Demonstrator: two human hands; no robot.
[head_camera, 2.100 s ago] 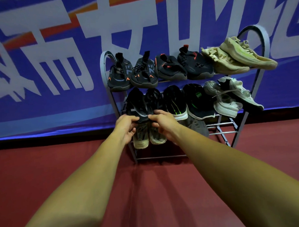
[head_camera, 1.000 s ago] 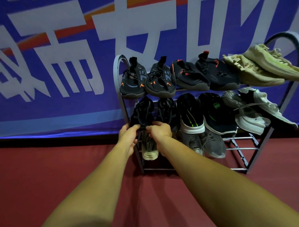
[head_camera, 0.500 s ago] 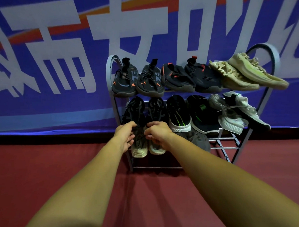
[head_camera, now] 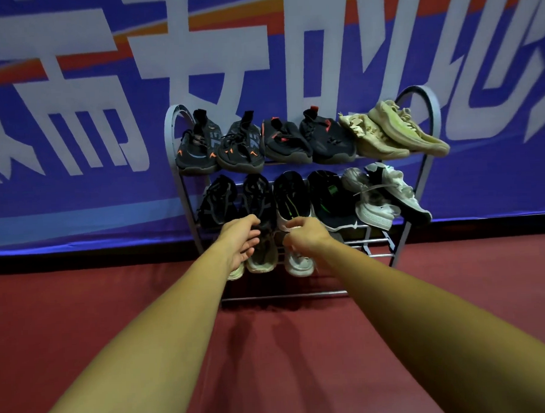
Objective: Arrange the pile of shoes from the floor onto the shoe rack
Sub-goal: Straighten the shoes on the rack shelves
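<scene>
Pointing toes toward the camera, lengthwise front-to-back: bottom-shelf shoes [head_camera: 261, 260]; left hand [head_camera: 239, 246] grip released, right hand [head_camera: 305, 237] grip unclear.

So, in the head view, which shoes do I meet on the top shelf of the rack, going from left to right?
First dark grey shoe with orange marks → second dark grey shoe with orange marks → first black shoe with red tab → second black shoe with red tab → beige shoe → pale yellow shoe.

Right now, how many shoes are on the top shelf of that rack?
6, left to right: grey pair, black pair, beige pair at the right end; none looks hidden.
</scene>
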